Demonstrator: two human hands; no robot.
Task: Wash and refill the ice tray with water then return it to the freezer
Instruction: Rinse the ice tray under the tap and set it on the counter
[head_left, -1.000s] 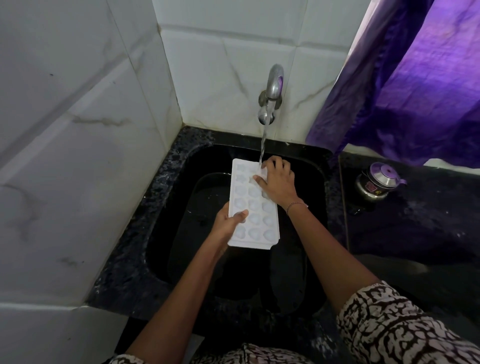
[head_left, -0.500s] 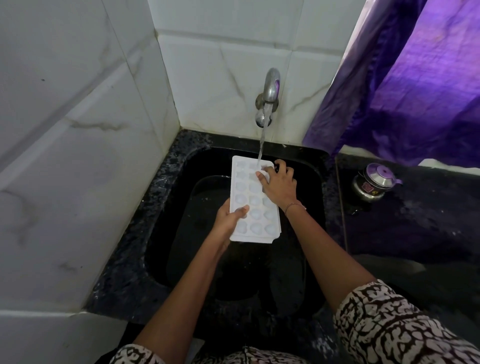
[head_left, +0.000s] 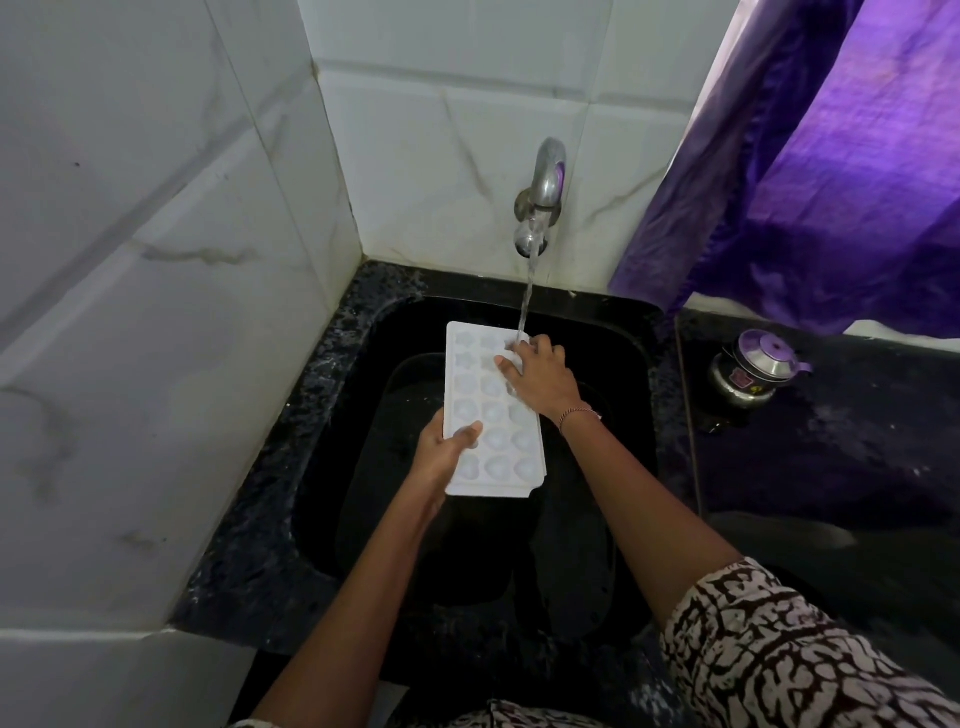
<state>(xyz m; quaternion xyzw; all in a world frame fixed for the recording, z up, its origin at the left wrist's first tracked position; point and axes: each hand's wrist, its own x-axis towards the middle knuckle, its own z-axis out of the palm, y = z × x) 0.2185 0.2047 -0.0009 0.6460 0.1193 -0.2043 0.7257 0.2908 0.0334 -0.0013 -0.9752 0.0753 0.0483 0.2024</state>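
Note:
A white ice tray (head_left: 488, 415) with several shaped cells is held over the black sink (head_left: 628, 332). My left hand (head_left: 441, 454) grips its near left edge, thumb on top. My right hand (head_left: 540, 376) lies flat on the tray's far right cells, fingers spread across them. A steel tap (head_left: 543, 195) on the tiled back wall runs a thin stream of water (head_left: 527, 296) that lands on the tray's far right corner at my right fingertips.
White marble tiles wall in the left and back. A dark speckled counter (head_left: 831, 457) lies right of the sink, with a small steel pot with a purple lid (head_left: 753, 371) on it. A purple curtain (head_left: 831, 171) hangs at upper right.
My right hand has slid a little across the tray's far cells under the stream. The tray has stayed in my left hand's grip, and the water keeps running.

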